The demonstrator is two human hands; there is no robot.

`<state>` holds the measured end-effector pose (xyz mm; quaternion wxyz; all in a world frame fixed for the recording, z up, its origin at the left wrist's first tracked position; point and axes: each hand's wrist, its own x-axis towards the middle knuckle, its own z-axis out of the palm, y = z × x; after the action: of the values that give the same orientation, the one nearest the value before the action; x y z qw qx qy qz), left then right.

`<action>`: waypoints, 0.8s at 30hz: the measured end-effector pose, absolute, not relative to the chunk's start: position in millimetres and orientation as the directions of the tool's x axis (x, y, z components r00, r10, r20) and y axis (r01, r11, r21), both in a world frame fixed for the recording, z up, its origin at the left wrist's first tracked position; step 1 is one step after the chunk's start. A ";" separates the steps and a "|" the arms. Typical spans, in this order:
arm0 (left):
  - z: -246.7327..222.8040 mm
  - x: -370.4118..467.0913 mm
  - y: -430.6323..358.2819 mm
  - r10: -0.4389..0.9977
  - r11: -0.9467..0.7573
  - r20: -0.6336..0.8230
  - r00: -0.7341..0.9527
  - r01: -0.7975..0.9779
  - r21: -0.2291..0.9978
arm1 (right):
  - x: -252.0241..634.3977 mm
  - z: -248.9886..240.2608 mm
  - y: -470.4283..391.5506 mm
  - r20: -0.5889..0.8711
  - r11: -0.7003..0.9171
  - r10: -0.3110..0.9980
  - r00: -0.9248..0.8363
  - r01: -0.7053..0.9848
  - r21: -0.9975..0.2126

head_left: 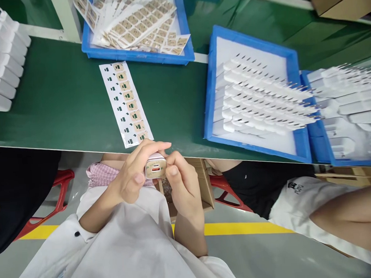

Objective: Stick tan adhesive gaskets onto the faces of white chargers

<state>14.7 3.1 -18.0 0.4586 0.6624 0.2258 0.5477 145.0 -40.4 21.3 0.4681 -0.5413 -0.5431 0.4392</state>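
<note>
1. grips a small white charger (155, 167) in the left hand (128, 173), fingers curled over its top and side, thumb free of the port face.
2. brings the right hand (185, 184) to the charger's other side, thumb and forefinger bent close together at its edge; cannot tell whether anything is pinched between them.
3. keeps the charger just off the near edge of the bench (171, 102), over the lap, with its tan face, one pale port and one red port toward the camera.
4. has a label sheet (111, 82) flat on the bench, running slantwise from the near edge toward the far edge, with a column of tan labels beside a column of small dark shapes.
5. has a blue tray (140, 57) at the far edge, heaped with more label sheets (136, 25).
6. has stacked white housings (1, 70) toward the bench's far left corner.
7. has rows of white housings with metal pins (258, 106) in a second blue tray (209, 84), right of the label sheet and reaching the near edge.
8. has a third blue tray (357, 162) beside it, also holding white pieces.
9. sits between two people, near red stools (62, 191).
</note>
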 end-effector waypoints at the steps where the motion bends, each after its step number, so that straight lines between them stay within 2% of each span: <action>1: -18.1 14.9 3.6 0.786 -0.510 0.540 0.299 -0.179 0.841 | 144.5 22.6 -38.5 0.039 0.032 0.999 0.032 0.202 -0.979; 4: -19.3 14.2 4.1 0.736 -0.603 0.605 0.303 -0.112 0.790 | 141.0 24.7 -34.9 0.029 0.013 0.998 0.060 0.253 -0.967; 7: -24.1 14.7 3.1 0.728 -0.625 0.623 0.288 -0.094 0.775 | 140.6 22.9 -34.2 0.012 0.007 1.000 0.025 0.202 -0.979; 10: -31.8 19.4 2.4 0.766 -0.580 0.613 0.196 -0.202 0.789 | 142.7 20.3 -33.4 -0.003 -0.002 1.000 -0.012 0.134 -0.991; 13: -37.4 25.4 3.9 0.724 -0.615 0.675 0.145 -0.307 0.726 | 140.5 21.5 -32.3 0.024 0.020 0.999 0.035 0.120 -0.993; 16: -38.1 28.9 4.9 0.648 -0.710 0.747 0.151 -0.236 0.663 | 135.7 25.9 -31.7 0.040 0.017 0.993 0.114 0.196 -0.980; 18: -36.8 29.4 3.4 0.660 -0.717 0.733 0.162 -0.155 0.680 | 135.6 27.5 -30.9 0.022 -0.006 0.991 0.130 0.215 -0.977; 21: -34.2 29.1 -0.9 0.691 -0.703 0.698 0.185 -0.052 0.709 | 141.9 25.2 -28.2 -0.013 -0.027 0.996 0.091 0.157 -0.987; 24: -31.6 29.1 -4.2 0.699 -0.698 0.684 0.208 -0.009 0.716 | 148.9 19.4 -25.9 -0.102 -0.102 0.995 0.007 0.030 -0.994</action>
<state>29.1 -4.2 -31.6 0.3042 0.7150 0.2414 0.5814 148.9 -25.9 19.4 0.4676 -0.5338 -0.4799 0.5159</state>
